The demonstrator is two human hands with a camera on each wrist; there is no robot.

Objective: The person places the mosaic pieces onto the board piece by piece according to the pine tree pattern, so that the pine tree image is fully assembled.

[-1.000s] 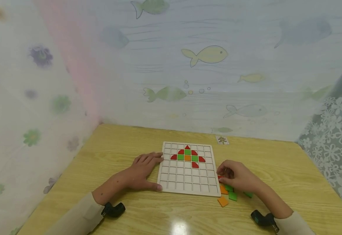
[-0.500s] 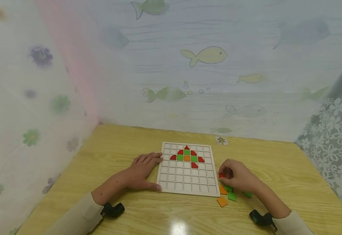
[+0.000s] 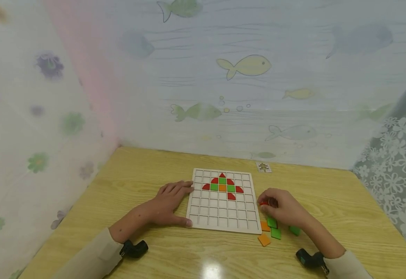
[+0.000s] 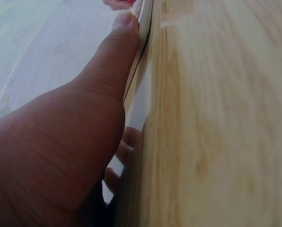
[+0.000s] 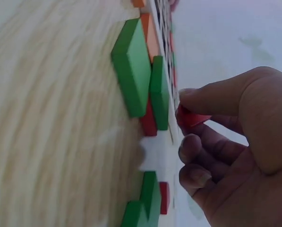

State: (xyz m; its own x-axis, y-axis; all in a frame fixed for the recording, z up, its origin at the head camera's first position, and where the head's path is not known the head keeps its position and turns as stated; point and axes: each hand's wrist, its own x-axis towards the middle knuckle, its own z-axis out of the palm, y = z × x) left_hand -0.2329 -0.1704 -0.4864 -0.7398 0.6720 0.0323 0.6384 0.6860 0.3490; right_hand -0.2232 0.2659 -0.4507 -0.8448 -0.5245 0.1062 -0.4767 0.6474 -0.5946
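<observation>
A pale square grid board [image 3: 213, 212] lies on the table, with red, green and orange tiles set in its upper cells. My left hand [image 3: 169, 203] rests along the board's left side, thumb and fingertips at its edge. Between thumb and fingers, my right hand [image 3: 282, 207] pinches a red tile [image 5: 192, 117] just right of the board; its full outline is partly hidden by the fingers. Below that hand lie loose green tiles [image 3: 276, 233] and orange tiles [image 3: 264, 240]. In the right wrist view, another red tile [image 5: 164, 197] lies beside green ones.
A small card [image 3: 263, 167] with a printed pattern lies behind the board near the table's back edge. The wooden table [image 3: 147, 166] meets a fish-patterned curtain [image 3: 189, 77] at the back. Black devices [image 3: 134, 249] are strapped to both wrists.
My right hand has lifted the red tile slightly off the pile, its fingers turning it; more of the green tile beneath shows. My left hand and the board have stayed in place.
</observation>
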